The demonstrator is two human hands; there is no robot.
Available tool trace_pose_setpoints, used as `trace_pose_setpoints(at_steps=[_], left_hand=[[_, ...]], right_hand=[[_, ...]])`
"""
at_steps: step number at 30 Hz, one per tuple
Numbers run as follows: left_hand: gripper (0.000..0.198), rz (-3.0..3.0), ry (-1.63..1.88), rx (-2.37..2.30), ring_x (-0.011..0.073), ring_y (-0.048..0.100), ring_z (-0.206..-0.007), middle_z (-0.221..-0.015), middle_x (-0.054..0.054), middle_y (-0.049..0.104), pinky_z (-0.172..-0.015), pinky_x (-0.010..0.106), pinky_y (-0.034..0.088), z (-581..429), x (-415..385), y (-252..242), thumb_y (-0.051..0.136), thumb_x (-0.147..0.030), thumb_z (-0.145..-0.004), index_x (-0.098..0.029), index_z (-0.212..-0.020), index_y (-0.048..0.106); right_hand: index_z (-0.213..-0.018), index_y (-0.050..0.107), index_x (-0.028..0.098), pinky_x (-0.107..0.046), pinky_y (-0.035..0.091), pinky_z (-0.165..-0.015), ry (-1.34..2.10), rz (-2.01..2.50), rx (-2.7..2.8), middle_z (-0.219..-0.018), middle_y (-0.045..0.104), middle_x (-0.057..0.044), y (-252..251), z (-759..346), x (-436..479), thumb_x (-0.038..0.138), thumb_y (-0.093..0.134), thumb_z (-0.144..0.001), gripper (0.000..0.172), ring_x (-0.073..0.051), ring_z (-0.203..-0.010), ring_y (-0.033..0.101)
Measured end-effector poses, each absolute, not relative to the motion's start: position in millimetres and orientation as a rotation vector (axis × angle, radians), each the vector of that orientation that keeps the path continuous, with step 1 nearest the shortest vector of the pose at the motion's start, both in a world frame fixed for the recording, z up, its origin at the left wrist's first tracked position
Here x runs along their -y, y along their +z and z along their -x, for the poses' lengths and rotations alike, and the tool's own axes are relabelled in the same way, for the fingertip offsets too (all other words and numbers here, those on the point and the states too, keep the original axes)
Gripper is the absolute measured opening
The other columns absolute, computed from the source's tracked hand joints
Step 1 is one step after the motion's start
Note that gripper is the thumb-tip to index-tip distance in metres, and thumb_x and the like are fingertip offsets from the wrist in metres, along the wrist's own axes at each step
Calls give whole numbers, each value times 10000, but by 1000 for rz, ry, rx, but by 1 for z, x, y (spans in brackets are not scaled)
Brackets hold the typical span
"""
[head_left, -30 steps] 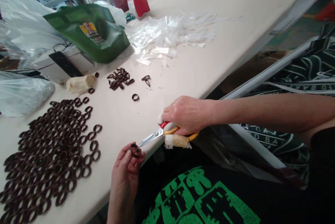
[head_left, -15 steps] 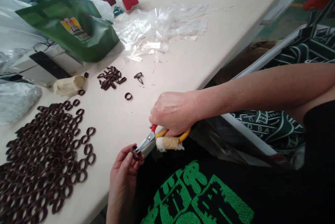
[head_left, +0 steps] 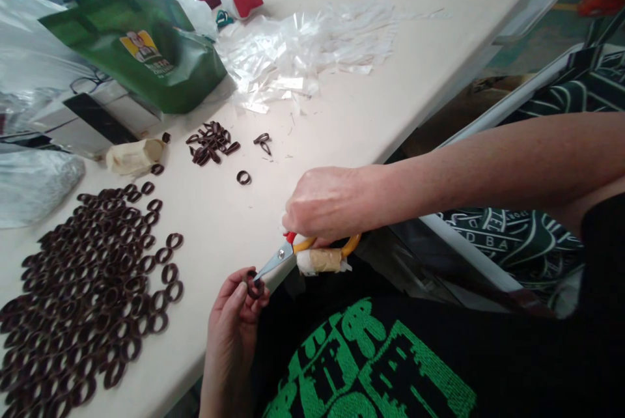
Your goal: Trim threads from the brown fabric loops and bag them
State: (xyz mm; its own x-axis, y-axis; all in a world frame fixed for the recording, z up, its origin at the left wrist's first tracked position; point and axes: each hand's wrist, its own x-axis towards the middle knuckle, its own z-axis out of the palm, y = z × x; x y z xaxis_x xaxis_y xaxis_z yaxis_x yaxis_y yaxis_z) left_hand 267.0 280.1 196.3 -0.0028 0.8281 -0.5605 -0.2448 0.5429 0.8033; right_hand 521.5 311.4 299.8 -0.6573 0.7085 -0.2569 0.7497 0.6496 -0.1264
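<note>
Between the thumb and fingers of my left hand (head_left: 237, 310) is a small dark brown ring (head_left: 253, 286), like a loop of band. My right hand (head_left: 319, 204) is closed around scissors (head_left: 276, 258) with yellow handles, one of them wrapped in tan and white material. The blades are together and their tip reaches the ring in my left hand. On the table to the left spread many like rings (head_left: 97, 288). A single ring (head_left: 243, 177) lies apart, near a small heap of flattened loops (head_left: 213, 143) and a few more loops (head_left: 263, 142).
A green bag (head_left: 146, 53) stands at the back left, beside clear plastic strips (head_left: 303, 47). A tan roll (head_left: 135, 156) lies by a white box (head_left: 105, 120). To the right, below the table edge, a bin (head_left: 463, 252) holds dark patterned fabric (head_left: 508, 229).
The scissor blades, slightly parted before, are now closed at the ring. Both hands stay nearly in place; the whole view has shifted slightly.
</note>
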Motion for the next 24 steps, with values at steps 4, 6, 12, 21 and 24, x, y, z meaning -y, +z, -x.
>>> trace_pose_setpoints(at_steps=[4, 6, 12, 21, 24], left_hand=[[500, -529, 999, -1302, 93, 601, -577, -680, 8, 640, -500, 162, 534, -266, -282, 203, 968, -343, -365, -135, -762, 747], [494, -528, 1012, -1296, 97, 608, -602, -704, 15, 644, -512, 161, 537, -265, -282, 204, 964, -354, -396, -136, -784, 749], [484, -528, 984, -1268, 95, 619, -614, -714, 12, 647, -546, 165, 553, -265, -281, 202, 959, -365, -424, -145, -798, 744], [419, -587, 943, -1203, 95, 623, -591, -661, -3, 644, -572, 189, 549, -270, -274, 198, 931, -371, -524, -157, -832, 744], [378, -643, 920, -1130, 100, 626, -613, -697, 6, 659, -576, 193, 529, -269, -273, 196, 884, -395, -611, -163, -870, 737]], right_hand=[[-865, 686, 182, -313, 429, -681, -240, -1373, -2746, -753, 652, -20, 301, -542, -310, 362, 751, -806, 200, -175, -750, 602], [-877, 685, 196, -317, 432, -699, -212, -1435, -2808, -766, 658, -19, 299, -549, -309, 372, 732, -814, 193, -181, -771, 609], [-908, 685, 191, -305, 403, -640, -242, -1372, -2757, -798, 677, -38, 294, -541, -306, 433, 691, -826, 255, -172, -711, 598], [-855, 696, 185, -317, 352, -607, -273, -1263, -2765, -740, 671, -48, 282, -524, -311, 314, 751, -785, 157, -164, -619, 553], [-872, 703, 207, -312, 325, -580, -260, -1232, -2803, -726, 670, -30, 274, -533, -313, 270, 778, -754, 153, -158, -594, 547]])
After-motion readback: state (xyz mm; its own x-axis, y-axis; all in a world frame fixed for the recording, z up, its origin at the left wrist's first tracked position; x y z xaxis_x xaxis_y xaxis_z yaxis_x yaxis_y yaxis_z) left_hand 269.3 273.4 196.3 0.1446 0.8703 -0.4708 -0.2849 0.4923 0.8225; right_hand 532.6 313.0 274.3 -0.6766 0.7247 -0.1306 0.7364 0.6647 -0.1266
